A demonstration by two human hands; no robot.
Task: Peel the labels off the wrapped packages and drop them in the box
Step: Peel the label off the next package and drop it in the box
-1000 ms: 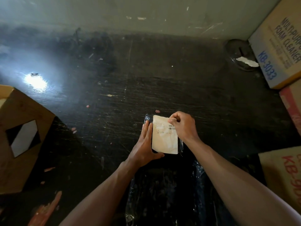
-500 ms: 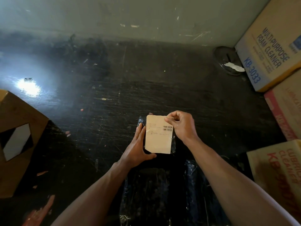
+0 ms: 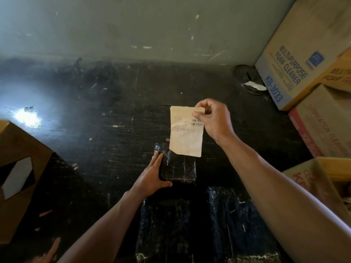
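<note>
A small package wrapped in black plastic [image 3: 179, 168] lies on the dark, scratched table [image 3: 117, 111]. My left hand [image 3: 152, 177] grips its left and near edges. My right hand [image 3: 213, 119] pinches the top right corner of a beige paper label [image 3: 185, 136] with barcodes, lifted up off the package; its lower edge hangs just above the package's far end. Two more black-wrapped packages [image 3: 165, 224] [image 3: 239, 221] lie closer to me. An open cardboard box [image 3: 322, 179] sits at the right edge, partly cut off.
Stacked cartons of foam cleaner [image 3: 296, 59] and a pink-printed carton [image 3: 322, 126] fill the right side. A brown cardboard box [image 3: 20, 168] with a diamond sticker sits at the left. A round dark dish [image 3: 248, 80] holds a white scrap near the grey wall.
My right hand has pulled the label up and to the right, off the package. The black wrap underneath is now exposed. My left hand stays on the package.
</note>
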